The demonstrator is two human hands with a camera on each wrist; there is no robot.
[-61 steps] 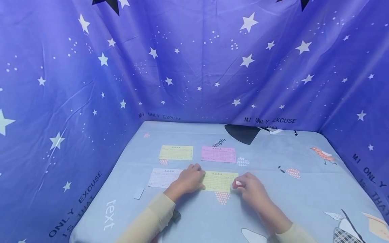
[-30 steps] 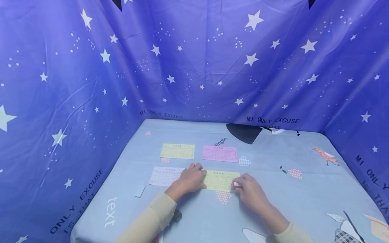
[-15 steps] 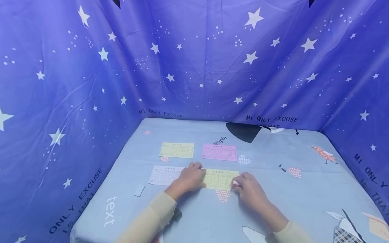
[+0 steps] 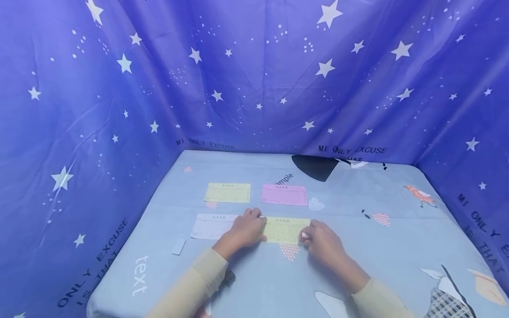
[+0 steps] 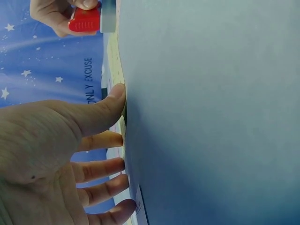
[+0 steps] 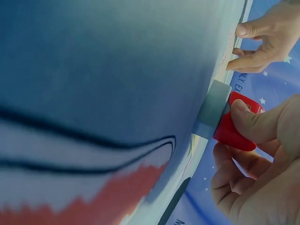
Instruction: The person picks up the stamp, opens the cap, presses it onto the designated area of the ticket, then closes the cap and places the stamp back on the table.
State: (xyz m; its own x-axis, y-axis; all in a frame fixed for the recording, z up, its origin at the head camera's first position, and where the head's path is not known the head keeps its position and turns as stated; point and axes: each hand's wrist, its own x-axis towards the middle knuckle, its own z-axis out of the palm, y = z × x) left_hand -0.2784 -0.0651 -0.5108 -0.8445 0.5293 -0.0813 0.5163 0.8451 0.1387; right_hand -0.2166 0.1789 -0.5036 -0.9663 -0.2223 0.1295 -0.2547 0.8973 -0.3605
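Observation:
A yellow printed form slip [image 4: 284, 230] lies on the patterned tablecloth between my two hands. My left hand [image 4: 247, 227] rests on its left end, thumb at the near edge and the other fingertips spread toward the far side. In my right hand [image 4: 326, 245] is a stamp [image 6: 234, 119] with a red handle and grey base, gripped between thumb and fingers. That stamp's base stands on the slip's right end, and its underside is hidden. Partly covered by my left hand, a white form slip [image 4: 210, 226] lies to the left.
Farther back lie another yellow slip [image 4: 227, 193] and a pink slip [image 4: 284, 194]. A small white rectangular piece [image 4: 179, 246] sits at the left. A dark object [image 4: 228, 278] shows beside my left forearm. Star-printed blue curtains [image 4: 254, 75] enclose the table.
The head view has shifted slightly. Both hands keep their places at the yellow slip's ends, the stamp still in the right; its tilt looks slightly different, and no slip has visibly moved.

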